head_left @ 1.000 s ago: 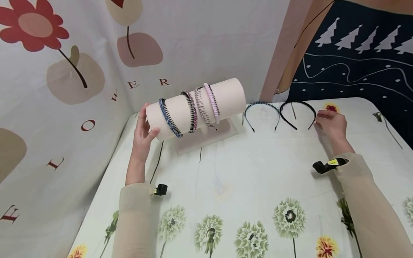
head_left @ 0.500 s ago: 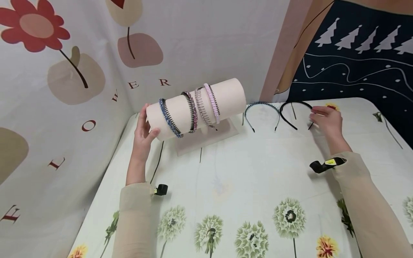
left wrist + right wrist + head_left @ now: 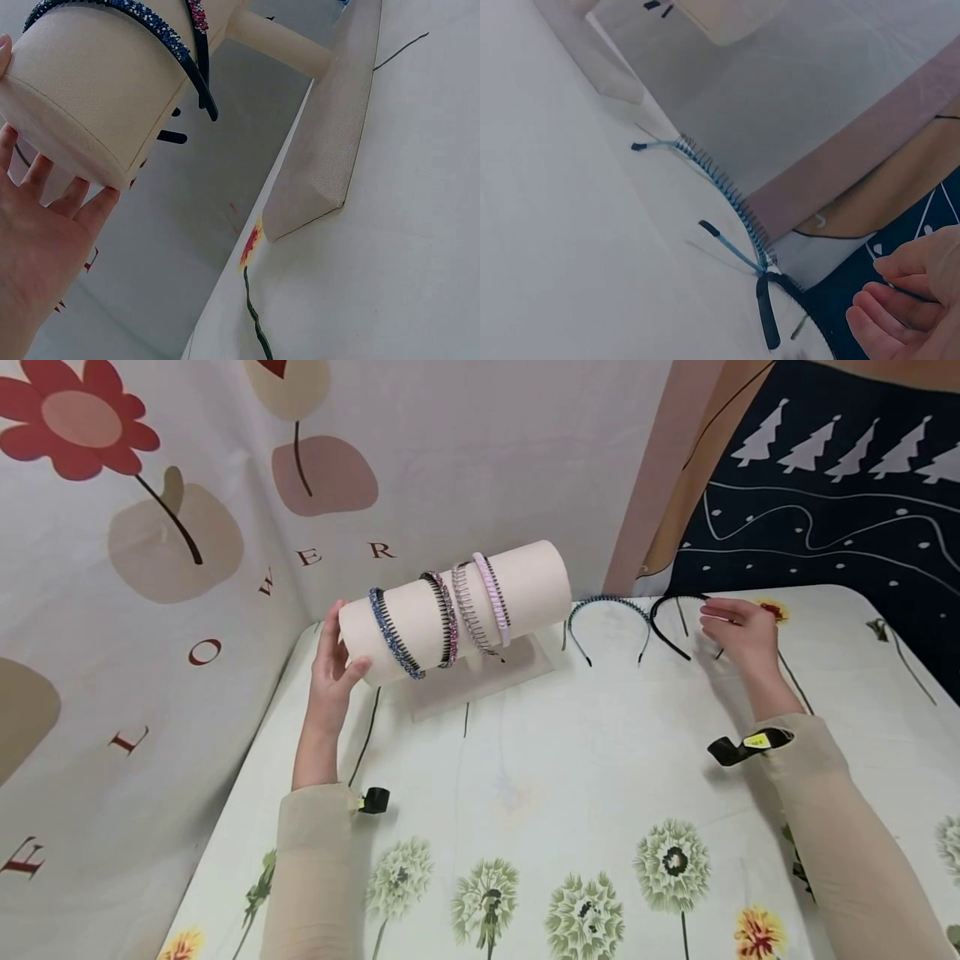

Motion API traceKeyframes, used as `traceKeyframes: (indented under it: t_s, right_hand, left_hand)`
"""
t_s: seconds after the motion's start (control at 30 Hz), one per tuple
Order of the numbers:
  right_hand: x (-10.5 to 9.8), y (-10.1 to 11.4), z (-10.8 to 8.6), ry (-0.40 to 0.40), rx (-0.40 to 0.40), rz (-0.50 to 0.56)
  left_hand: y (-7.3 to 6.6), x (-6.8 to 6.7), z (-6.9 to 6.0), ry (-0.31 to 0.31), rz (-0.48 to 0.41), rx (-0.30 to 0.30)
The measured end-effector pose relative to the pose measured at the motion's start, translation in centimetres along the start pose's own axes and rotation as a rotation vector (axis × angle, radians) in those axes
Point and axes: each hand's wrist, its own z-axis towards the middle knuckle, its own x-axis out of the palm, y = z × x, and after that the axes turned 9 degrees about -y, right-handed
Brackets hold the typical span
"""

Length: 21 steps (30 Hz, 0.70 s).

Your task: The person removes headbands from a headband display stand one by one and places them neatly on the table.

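My left hand [image 3: 332, 681] grips the left end of a cream headband display stand [image 3: 534, 583], thumb in front and fingers behind. In the left wrist view its fingertips press the padded roll [image 3: 105, 82]. Around the roll sit a blue glittery headband [image 3: 395, 642], a pink sparkly headband [image 3: 450, 620], a thin toothed headband [image 3: 466, 610] and a lilac headband [image 3: 495, 602]. My right hand [image 3: 744, 639] hovers over the right side of a black headband [image 3: 670, 645], partly hiding it. In the right wrist view its fingers are loosely bent, holding nothing visible.
A light-blue toothed headband [image 3: 610, 599] lies on the table, touching or close beside the black one. The stand's flat base [image 3: 427, 702] rests on the flowered tablecloth [image 3: 570, 793]. A printed curtain [image 3: 480, 468] hangs behind, and a dark tree-patterned cloth [image 3: 832, 527] at right.
My right hand has shifted left, from beside the black headband to above its right side. The left hand and the stand stay put.
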Motion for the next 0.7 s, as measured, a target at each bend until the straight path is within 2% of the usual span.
traceKeyframes:
  t_s: [0.3, 0.4, 0.63, 0.7]
  right_hand:
    - [1.9, 1.3, -1.3, 0.023, -0.042, 0.135]
    - [2.6, 1.9, -2.0, 0.035, -0.071, 0.133]
    - [4.2, 3.2, -4.1, 0.047, -0.126, 0.055]
    - [4.7, 3.6, -4.6, 0.062, -0.133, 0.069]
  left_hand:
    - [0.0, 0.0, 0.0, -0.002, -0.005, 0.000]
    - [0.0, 0.0, 0.0, -0.005, -0.002, 0.000]
    - [0.2, 0.0, 0.0, -0.004, -0.002, 0.006]
    - [0.2, -0.1, 0.0, -0.003, -0.001, 0.005]
